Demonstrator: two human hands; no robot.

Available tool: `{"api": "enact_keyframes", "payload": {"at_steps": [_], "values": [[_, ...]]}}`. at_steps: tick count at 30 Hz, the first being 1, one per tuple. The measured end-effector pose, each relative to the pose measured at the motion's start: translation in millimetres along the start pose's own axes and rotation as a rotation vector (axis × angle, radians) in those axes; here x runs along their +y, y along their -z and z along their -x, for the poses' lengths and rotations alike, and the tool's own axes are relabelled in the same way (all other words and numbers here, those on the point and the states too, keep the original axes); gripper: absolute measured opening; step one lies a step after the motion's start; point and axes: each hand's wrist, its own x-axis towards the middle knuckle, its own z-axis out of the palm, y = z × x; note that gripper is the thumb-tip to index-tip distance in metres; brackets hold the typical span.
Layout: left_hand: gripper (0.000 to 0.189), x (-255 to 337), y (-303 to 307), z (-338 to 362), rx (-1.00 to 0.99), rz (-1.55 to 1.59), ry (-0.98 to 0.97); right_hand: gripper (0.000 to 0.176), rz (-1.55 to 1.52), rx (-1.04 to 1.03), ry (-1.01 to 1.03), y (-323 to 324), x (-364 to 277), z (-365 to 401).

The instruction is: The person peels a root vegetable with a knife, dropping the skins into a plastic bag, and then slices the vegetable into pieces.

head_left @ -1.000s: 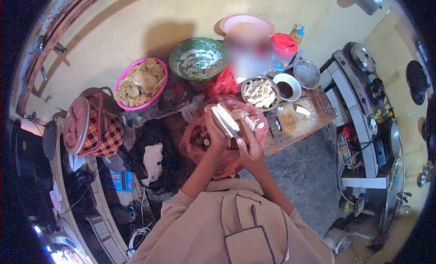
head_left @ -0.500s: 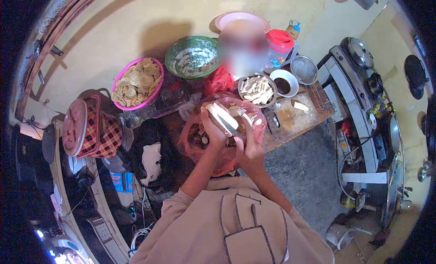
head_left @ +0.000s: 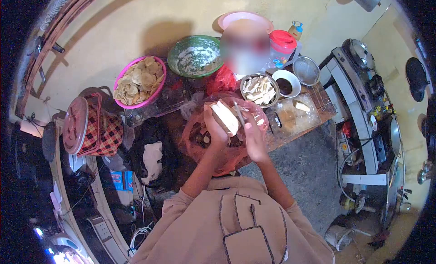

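While the left hand (head_left: 213, 128) holds a long piece of root (head_left: 225, 116), its grip is wrapped tight round the lower end. The root is creamy white, smooth and peeled, and it tilts up over a red bag (head_left: 200, 148) on the tabletop (head_left: 290, 136). The right hand (head_left: 254, 139) is just beside it, its grip pinching a thin knife (head_left: 239, 113). The blade stands right next to the white root. More pale bits lie in the bag. A metal bowl (head_left: 242, 88) of cut strips stands just behind.

Pale tilted chunk (head_left: 225, 117); thin knife (head_left: 238, 113) alongside
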Motion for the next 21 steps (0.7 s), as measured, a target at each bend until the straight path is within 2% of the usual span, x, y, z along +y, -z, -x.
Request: {"api": "enact_keyframes", "payload": {"at_steps": [1, 5, 8, 10, 14, 16, 20, 21], "values": [[0.045, 1, -1, 0, 0.015, -0.006, -0.01, 0.046, -0.11, -0.005, -0.013, -2, -2, -1], [0.046, -4, 14, -10, -0.033, -0.097, -0.095, 0.046, 0.264, 0.011, 0.137, -2, 7, 0], [0.042, 1, 10, -8, -0.079, -0.179, -0.154, 0.045, 0.162, -0.072, 0.074, -3, 2, -1], [0.034, 5, 2, -5, -0.08, -0.23, -0.191, 0.044, 0.23, -0.065, 0.055, -3, 4, -1], [0.033, -6, 13, -13, -0.063, -0.237, -0.253, 0.038, 0.288, 0.016, 0.121, -6, 12, -4], [0.034, -5, 8, -14, -0.031, -0.221, -0.32, 0.038, 0.35, 0.043, 0.032, -8, 11, -3], [0.029, -4, 6, -15, -0.028, -0.216, -0.27, 0.04, 0.659, 0.131, -0.105, -19, -8, 5], [0.029, -3, 6, -16, -0.042, -0.249, -0.293, 0.039, 0.522, 0.161, -0.081, -20, 3, 4]]}}
